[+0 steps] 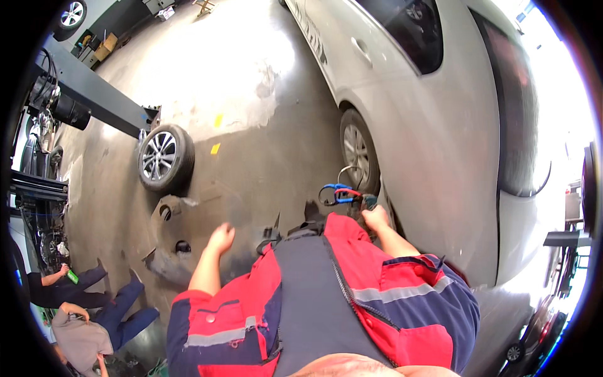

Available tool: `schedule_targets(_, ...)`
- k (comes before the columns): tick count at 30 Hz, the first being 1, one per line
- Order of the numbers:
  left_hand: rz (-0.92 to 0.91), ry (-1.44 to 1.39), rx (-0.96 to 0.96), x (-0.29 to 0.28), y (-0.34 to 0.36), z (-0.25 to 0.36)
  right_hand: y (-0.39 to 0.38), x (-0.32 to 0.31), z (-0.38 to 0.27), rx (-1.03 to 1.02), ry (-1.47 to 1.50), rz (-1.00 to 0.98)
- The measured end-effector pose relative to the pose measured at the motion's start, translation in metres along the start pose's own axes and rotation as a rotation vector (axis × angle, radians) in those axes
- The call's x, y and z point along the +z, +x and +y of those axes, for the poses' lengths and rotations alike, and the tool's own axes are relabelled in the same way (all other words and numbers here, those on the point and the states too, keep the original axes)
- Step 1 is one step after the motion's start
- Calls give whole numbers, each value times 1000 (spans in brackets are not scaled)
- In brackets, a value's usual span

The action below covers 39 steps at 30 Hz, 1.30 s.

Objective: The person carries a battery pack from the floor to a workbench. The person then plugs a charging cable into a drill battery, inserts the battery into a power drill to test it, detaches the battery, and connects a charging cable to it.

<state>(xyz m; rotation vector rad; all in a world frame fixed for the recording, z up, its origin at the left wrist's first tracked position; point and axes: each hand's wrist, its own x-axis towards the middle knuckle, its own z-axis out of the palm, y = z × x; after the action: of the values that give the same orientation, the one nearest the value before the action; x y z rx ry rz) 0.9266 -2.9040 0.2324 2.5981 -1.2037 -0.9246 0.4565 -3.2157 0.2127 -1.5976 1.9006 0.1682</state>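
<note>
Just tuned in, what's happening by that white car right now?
A person in red and blue workwear stands beside the white car, near its wheel. Their right hand holds a bundle of blue and red hoses; their left hand hangs free and loosely curled. A loose wheel stands on the floor to the left, and other people crouch at the lower left.

Red and blue hoses [342,193], looped, held beside car wheel [357,151]

Loose wheel [164,158] standing upright on the grey concrete floor [251,94], beside a dark lift post [94,94]. Two seated co-workers [94,308] at lower left. Cardboard boxes [103,47] far off by the wall.
</note>
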Motion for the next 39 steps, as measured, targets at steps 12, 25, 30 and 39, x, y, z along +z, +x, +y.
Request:
schedule_targets(12,-515,-201,-598,49,77,-97,216,-54,-284,7,-201,-111)
schedule_targets(25,115,-213,-8,-402,649,47,377,-99,-570,204,-16,-60)
schedule_targets(30,311,-393,137,-528,810,88,472,-76,-683,293,115,-57)
schedule_targets(39,-315,88,-96,-504,883,-113,620,-120,-924,257,17,-93)
